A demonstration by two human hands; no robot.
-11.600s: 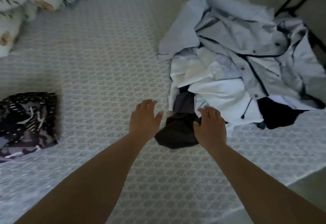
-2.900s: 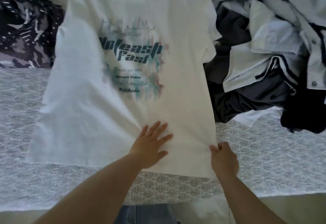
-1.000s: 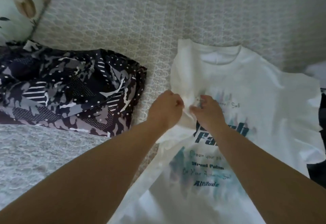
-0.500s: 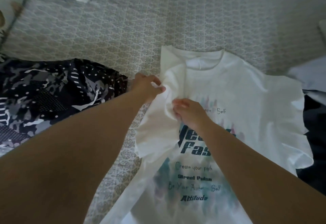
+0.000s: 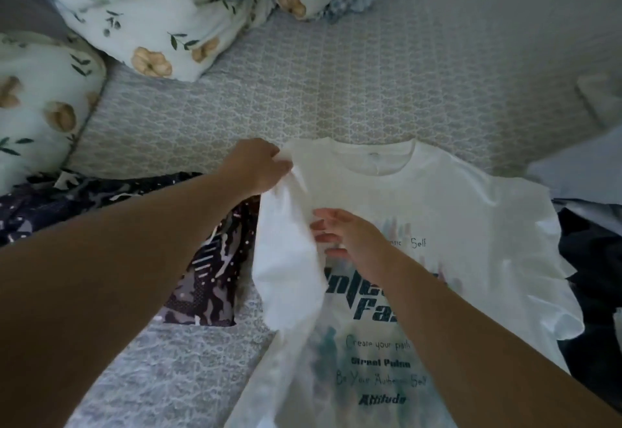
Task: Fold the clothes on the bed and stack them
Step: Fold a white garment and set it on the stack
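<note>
Hands (image 5: 255,166) are working the white T-shirt (image 5: 471,225): I'm seeing the left one pinching its shoulder, turning the sleeve (image 5: 286,259) inward, while the right hand (image 5: 350,232), fingers spread, is pressing the chest to anchor the fold.

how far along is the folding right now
Early on. Done: one patterned dark garment lies folded on the bed. In hand: the white t-shirt, face up, with the left hand gripping its shoulder and the right hand on the turned-in sleeve. Left: dark clothes at the right edge.
</note>
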